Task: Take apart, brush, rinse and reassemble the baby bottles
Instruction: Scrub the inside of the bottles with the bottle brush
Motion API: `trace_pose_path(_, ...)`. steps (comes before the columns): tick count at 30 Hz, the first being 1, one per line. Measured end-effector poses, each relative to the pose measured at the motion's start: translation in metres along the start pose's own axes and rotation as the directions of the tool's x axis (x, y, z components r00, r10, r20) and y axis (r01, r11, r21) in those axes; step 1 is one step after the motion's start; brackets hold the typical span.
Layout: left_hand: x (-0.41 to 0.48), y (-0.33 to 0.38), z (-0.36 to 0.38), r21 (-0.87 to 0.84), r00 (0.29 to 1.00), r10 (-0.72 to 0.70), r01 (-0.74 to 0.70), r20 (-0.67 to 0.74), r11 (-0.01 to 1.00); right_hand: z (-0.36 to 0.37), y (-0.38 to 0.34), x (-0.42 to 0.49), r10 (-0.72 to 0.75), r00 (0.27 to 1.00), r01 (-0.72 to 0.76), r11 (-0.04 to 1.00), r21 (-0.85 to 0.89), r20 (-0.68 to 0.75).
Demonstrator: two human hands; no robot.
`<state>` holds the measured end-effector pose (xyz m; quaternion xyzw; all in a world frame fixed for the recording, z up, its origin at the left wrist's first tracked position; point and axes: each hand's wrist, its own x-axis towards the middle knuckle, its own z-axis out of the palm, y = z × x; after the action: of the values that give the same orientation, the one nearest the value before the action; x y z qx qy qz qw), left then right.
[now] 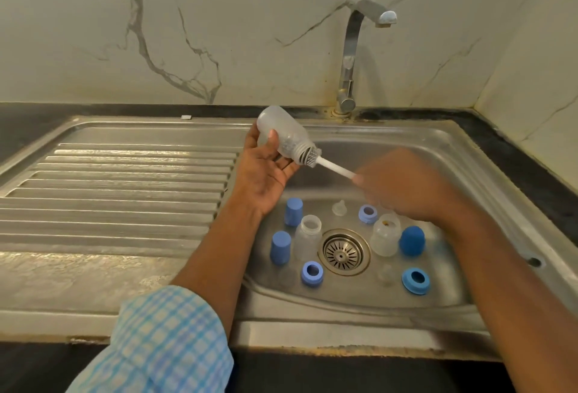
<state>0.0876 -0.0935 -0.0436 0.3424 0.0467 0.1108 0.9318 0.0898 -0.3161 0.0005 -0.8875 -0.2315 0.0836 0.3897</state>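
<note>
Above the sink (pixel 416 142), your left grip (pixel 266 173) holds a baby bottle (pixel 283 130); your right grip (pixel 406 188) holds a bottle brush (pixel 330 166) at its mouth.

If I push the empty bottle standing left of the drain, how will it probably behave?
The bottle looks like thin, empty plastic, so probably light and easy to tip. Its round body would likely roll once down. The steel sink may let it slide.

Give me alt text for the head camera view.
The left hand holds a clear baby bottle over a steel sink while the right hand holds a white brush at its neck. Blue caps, rings and two more bottles sit around the drain.
</note>
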Motion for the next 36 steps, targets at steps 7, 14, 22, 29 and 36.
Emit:
trace_pose_path(7,-0.007,-0.019,0.006,0.026,0.991,-0.056,0.053,0.122,0.998,0.035,-0.009,0.014,-0.046,0.954,0.000,0.988,-0.152,-0.297)
trace_pose_path(14,-0.003,-0.032,0.008,0.245,0.998,-0.044,0.051,-0.036,0.968,0.051,-0.015,0.023,-0.141,0.917,-0.047,0.891,-0.452,-0.374)
trace_pose_path(22,0.008,-0.010,0.001,0.198,0.995,0.011,0.009,-0.099,0.980,0.023,-0.010,0.021,-0.090,0.991,0.053,0.941,-0.334,-0.098)
trace_pose_path(29,0.006,-0.004,0.000,0.120,0.999,0.014,-0.009,-0.036,0.993,0.003,-0.006,0.008,0.002,1.000,0.001,0.982,-0.189,0.015)
trace_pose_path(36,-0.007,-0.021,0.012,0.071,0.985,-0.102,0.093,0.138,0.993,0.017,-0.008,0.009,0.044,0.997,-0.044,0.999,-0.003,-0.057)
